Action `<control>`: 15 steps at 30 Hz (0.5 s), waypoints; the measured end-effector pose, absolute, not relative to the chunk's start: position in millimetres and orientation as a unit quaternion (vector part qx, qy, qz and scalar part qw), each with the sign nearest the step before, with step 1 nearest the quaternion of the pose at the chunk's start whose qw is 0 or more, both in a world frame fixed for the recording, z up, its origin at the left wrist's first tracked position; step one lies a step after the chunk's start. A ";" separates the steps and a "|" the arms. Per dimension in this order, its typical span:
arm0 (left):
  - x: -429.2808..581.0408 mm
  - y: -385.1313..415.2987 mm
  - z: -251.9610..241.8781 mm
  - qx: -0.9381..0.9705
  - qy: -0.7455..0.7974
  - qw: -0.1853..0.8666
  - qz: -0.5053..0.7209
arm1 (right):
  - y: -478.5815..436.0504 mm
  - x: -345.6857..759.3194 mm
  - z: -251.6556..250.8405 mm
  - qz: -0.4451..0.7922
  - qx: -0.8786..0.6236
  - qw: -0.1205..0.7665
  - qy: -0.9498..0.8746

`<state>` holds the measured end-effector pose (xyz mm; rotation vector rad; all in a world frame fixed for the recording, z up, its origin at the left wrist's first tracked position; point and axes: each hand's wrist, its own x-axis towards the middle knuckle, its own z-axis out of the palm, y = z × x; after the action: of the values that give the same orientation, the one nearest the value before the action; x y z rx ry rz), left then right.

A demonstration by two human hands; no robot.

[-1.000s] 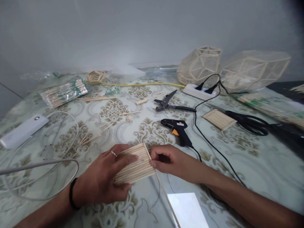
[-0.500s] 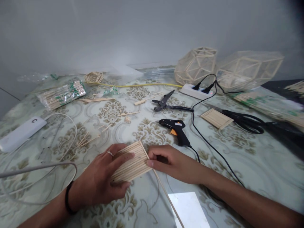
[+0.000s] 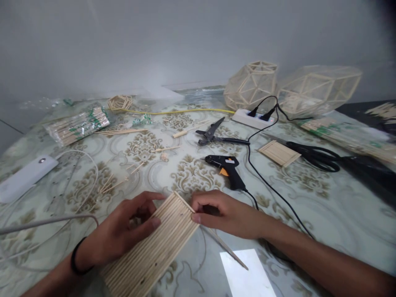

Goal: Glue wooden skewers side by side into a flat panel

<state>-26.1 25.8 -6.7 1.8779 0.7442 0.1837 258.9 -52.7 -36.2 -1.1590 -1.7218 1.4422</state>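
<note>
A flat panel of wooden sticks [image 3: 154, 243] laid side by side slants across the near middle of the table. My left hand [image 3: 126, 227] grips its left side, thumb on top and fingers around the far edge. At the panel's right end, my right hand [image 3: 213, 210] pinches a wooden stick against the edge, its thumb and fingertips together. The stick's loose pointed end [image 3: 230, 252] sticks out toward the lower right. Just beyond my right hand lies a black glue gun [image 3: 227, 167] with an orange trigger.
Pliers [image 3: 213, 134], scissors [image 3: 318, 156] and a small stick panel [image 3: 279, 153] lie farther back. A power strip [image 3: 253, 119] feeds black cords. Polyhedral stick frames [image 3: 252, 84] stand at the back. Bagged sticks [image 3: 78, 126] and a white power bank [image 3: 27, 177] are on the left.
The panel has turned and tipped so that much more of its length shows toward me. My left hand has slid left along it; my right hand keeps its pinch at the end.
</note>
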 end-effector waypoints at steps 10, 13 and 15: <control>-15.2 19.7 -11.7 0.688 0.325 0.647 0.043 | -73.5 230.7 -29.9 0.517 -0.434 0.272 -0.686; -12.0 18.3 -11.5 0.709 0.329 0.623 0.032 | -74.5 227.4 -28.6 0.517 -0.441 0.261 -0.685; -10.1 17.6 -10.9 0.714 0.326 0.619 0.040 | -74.4 225.6 -28.1 0.518 -0.438 0.251 -0.690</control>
<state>-10.1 17.6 -10.9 1.6422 0.7495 0.0916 225.6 -74.4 -28.1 -1.1930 -1.8784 1.4101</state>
